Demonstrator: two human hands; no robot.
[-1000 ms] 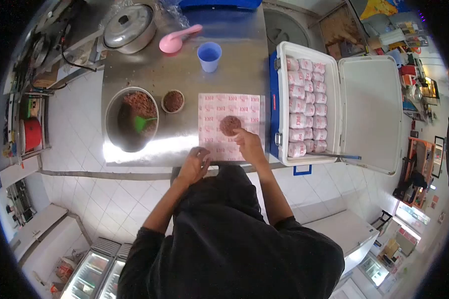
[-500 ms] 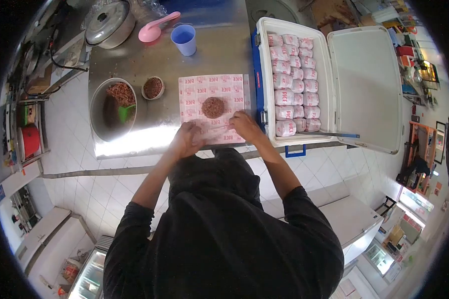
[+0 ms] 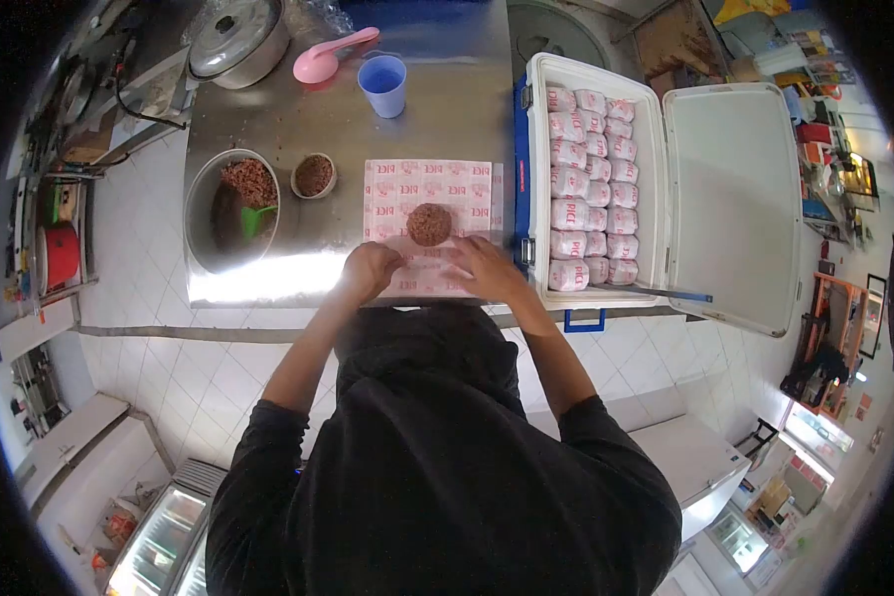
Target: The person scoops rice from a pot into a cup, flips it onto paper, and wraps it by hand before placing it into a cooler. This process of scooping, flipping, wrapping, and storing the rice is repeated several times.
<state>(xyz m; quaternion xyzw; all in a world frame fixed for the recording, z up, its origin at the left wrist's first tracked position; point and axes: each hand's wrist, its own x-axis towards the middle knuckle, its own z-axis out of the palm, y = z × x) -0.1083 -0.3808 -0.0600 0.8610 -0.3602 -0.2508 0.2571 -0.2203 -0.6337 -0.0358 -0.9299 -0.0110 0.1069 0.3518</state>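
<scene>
1 brown mound (image 3: 429, 225) on ppr (image 3: 392, 187), just beyond R fingers (image 3: 474, 256), nr L fingers (image 3: 379, 258).

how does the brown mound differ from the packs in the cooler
The mound is bare and brown; the packs are wrapped in white with red print. The mound lies on printed paper; the packs sit in rows inside the cooler. Both look rounded.

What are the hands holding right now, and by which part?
Seemingly the printed paper, by its near part, left hand and right hand at either side; exact grip unclear.
</scene>
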